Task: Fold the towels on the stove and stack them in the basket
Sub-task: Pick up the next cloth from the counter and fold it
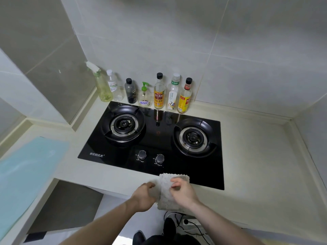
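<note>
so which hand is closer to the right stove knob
The right hand. It sits just below and slightly right of the right knob, gripping the towel. The left hand holds the towel's other side, further left and lower.

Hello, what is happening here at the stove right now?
A person is folding a small white towel at the front edge of the black stove. The left hand holds the towel's left side and the right hand pinches it from the right. Both burners are bare. A row of bottles stands against the wall behind. No basket is in view.
</note>
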Tool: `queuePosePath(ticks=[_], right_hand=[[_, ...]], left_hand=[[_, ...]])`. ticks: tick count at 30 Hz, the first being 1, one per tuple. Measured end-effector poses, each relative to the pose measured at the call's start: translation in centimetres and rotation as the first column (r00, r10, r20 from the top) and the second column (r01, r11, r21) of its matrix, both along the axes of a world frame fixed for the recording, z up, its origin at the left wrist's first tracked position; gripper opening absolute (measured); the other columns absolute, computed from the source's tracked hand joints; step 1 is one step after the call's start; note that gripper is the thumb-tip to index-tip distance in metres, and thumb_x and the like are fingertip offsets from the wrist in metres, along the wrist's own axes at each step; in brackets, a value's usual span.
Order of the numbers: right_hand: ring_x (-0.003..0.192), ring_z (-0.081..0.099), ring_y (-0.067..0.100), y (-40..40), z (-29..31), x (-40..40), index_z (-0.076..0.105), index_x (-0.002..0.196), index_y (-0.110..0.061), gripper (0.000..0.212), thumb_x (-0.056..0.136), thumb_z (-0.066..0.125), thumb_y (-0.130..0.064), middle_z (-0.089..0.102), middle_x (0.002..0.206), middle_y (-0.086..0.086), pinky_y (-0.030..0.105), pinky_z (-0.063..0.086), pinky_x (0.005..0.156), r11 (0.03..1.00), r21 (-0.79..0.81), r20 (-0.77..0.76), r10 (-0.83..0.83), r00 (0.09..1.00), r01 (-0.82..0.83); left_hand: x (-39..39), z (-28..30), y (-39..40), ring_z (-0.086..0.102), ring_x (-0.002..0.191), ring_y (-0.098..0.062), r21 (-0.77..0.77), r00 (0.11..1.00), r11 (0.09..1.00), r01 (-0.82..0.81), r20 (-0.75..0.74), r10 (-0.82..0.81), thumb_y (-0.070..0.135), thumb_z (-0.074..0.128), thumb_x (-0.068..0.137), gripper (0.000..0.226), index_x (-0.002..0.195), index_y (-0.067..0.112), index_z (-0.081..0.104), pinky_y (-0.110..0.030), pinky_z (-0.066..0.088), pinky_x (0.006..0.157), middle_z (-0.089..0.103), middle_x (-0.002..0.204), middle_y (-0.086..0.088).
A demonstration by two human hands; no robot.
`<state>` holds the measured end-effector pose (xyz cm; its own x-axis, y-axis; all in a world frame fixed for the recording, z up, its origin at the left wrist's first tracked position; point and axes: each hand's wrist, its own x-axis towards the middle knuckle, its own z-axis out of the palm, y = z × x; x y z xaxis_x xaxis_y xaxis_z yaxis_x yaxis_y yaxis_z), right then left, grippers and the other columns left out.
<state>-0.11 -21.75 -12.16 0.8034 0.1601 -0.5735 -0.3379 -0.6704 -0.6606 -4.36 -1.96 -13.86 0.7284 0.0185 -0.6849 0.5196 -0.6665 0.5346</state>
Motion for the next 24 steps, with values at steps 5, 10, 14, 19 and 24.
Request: queuePosePath(ticks=[5,10,14,19,24], right_hand=[[0.082,0.063,0.006,-3.0,-0.1,0.8,0.05,0.132,-0.027,0.045,0.091,0.067,-0.033,0.051,0.127,-0.005,0.019,0.051,0.065,0.963,-0.084,0.084,-0.247,0.965,0.254],[0.078,0.071,0.015,-4.0,-1.5,2.4,0.043,0.14,-0.019,0.064,0.085,0.073,-0.032,0.069,0.105,-0.004,0.031,0.059,0.069,0.947,-0.03,-0.165,-0.32,0.933,0.319],[0.084,0.073,0.017,-4.2,-1.9,3.5,0.058,0.123,-0.025,0.055,0.071,0.075,-0.026,0.073,0.097,-0.001,0.032,0.061,0.072,0.967,0.02,-0.22,-0.244,0.945,0.254],[0.075,0.069,0.01,-4.7,-0.5,4.3,0.074,0.092,-0.031,0.021,0.077,0.071,-0.017,0.074,0.082,-0.007,0.022,0.052,0.062,0.989,0.093,-0.157,-0.098,0.983,0.113],[0.062,0.069,0.014,-5.9,-0.2,5.5,0.074,0.09,-0.03,0.028,0.076,0.071,-0.006,0.075,0.077,0.002,0.036,0.062,0.066,0.98,0.124,-0.066,-0.147,0.987,0.154]], left_hand=[[2.2,0.5,-1.1,0.054,0.127,-0.019,-0.067,0.994,0.992,-0.105,-0.003,0.105,0.026,0.068,0.088,0.063,0.146,0.017,0.044,-0.022,0.046,0.092,0.05,0.144,0.002],[4.3,0.7,-3.1,0.056,0.076,-0.005,-0.154,0.95,0.937,-0.312,-0.043,0.309,0.031,0.069,0.089,0.052,0.129,0.003,0.05,-0.016,0.044,0.06,0.059,0.088,0.012],[5.0,1.5,-4.3,0.055,0.071,-0.008,-0.182,0.926,0.908,-0.376,-0.067,0.371,0.023,0.069,0.091,0.049,0.129,0.015,0.04,-0.016,0.039,0.044,0.059,0.094,0.007],[5.3,1.5,-4.7,0.055,0.07,-0.009,-0.241,0.937,0.906,-0.347,-0.043,0.347,0.008,0.065,0.089,0.013,0.095,0.019,0.061,-0.019,0.048,0.058,0.059,0.084,0.002],[5.5,1.3,-4.8,0.061,0.066,-0.007,-0.323,0.907,0.87,-0.371,0.075,0.415,-0.001,0.063,0.088,0.018,0.102,0.009,0.069,-0.02,0.05,0.062,0.068,0.078,0.001]])
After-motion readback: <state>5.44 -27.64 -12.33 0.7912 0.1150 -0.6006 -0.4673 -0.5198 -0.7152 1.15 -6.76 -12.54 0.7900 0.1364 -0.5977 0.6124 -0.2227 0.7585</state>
